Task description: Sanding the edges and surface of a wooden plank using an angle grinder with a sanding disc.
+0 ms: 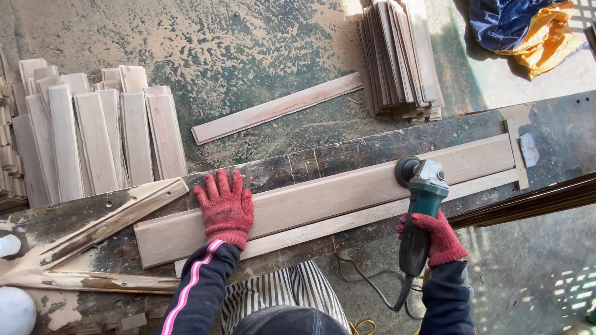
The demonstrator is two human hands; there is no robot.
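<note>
A long pale wooden plank (335, 193) lies across the dark workbench (372, 146). My left hand (225, 208), in a red knit glove, rests flat on the plank's left part with fingers spread. My right hand (438, 237), also red-gloved, grips the body of a green and black angle grinder (421, 205). The grinder's round head sits on the plank toward its right end. A thinner strip of wood (360, 218) lies along the plank's near edge.
Stacked short boards (99, 139) lean at the left, another stack (402, 56) stands at the top, and a single board (276, 107) lies on the dusty floor. Rough offcuts (93, 232) sit on the bench's left. A blue and orange cloth (528, 28) lies top right. The grinder's cable (366, 282) trails below.
</note>
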